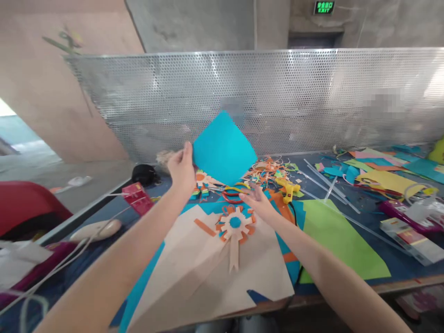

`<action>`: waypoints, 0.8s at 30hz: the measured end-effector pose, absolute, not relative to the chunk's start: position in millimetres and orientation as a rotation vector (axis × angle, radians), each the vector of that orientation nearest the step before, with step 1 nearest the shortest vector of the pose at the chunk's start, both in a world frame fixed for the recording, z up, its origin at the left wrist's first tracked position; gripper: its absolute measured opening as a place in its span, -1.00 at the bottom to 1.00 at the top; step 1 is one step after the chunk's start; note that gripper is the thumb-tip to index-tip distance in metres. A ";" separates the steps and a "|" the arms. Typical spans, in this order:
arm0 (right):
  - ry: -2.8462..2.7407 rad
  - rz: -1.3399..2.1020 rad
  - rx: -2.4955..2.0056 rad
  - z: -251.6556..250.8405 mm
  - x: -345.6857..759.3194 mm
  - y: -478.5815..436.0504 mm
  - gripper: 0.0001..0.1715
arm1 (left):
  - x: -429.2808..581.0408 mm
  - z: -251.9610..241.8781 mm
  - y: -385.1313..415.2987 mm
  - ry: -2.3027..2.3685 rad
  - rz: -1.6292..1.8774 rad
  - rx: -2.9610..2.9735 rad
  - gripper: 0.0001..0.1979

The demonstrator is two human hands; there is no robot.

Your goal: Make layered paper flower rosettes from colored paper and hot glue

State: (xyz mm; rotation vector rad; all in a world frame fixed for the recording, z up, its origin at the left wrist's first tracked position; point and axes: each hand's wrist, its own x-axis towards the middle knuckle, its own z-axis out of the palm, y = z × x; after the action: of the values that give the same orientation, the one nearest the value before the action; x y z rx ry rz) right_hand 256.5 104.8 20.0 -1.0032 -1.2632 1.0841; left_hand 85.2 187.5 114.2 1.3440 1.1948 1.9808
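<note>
My left hand pinches one corner of a blue felt-like sheet, holding it up above the table. My right hand is at the handles of the scissors, one yellow and one red, its fingers apart; I cannot tell whether it touches them. Below the hands, a rosette with a blue centre, a pale notched ring, orange loops and a pale tail lies on large beige sheets. An orange strip rests to its left.
Behind the scissors are heaped scraps and a yellow glue gun. A green sheet, clear sticks and coloured offcuts lie to the right. A pink box stands left. A perforated metal screen borders the far edge.
</note>
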 end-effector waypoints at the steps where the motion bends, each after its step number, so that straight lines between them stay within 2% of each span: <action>1: -1.255 1.114 -0.969 19.3 254.4 104.4 -0.23 | 85.6 101.4 184.1 1.162 1.955 1.295 -0.53; 4: -1.321 0.993 -1.030 18.3 252.1 100.8 -0.28 | 84.9 71.0 177.5 1.006 1.860 0.967 -0.57; 9: -1.533 0.323 -1.384 23.5 258.8 94.3 -0.43 | 72.0 58.6 170.4 0.845 1.728 0.702 -0.65; 13: -1.630 0.037 -1.449 27.7 265.6 93.0 -0.31 | 58.0 60.9 164.9 0.780 1.578 0.677 -0.63; 17: -1.671 -0.031 -1.445 27.5 270.3 92.8 -0.18 | 48.3 61.1 162.8 0.793 1.510 0.688 -0.57; 24: -1.722 0.125 -1.346 26.2 264.3 88.6 -0.33 | 46.8 71.7 149.3 0.656 1.384 0.650 -0.49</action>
State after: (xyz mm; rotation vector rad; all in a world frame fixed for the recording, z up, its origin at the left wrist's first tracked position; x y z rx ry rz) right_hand 264.3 88.6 26.2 -1.3456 -1.7216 0.1247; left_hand 46.8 149.3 71.7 0.6499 0.6559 1.3844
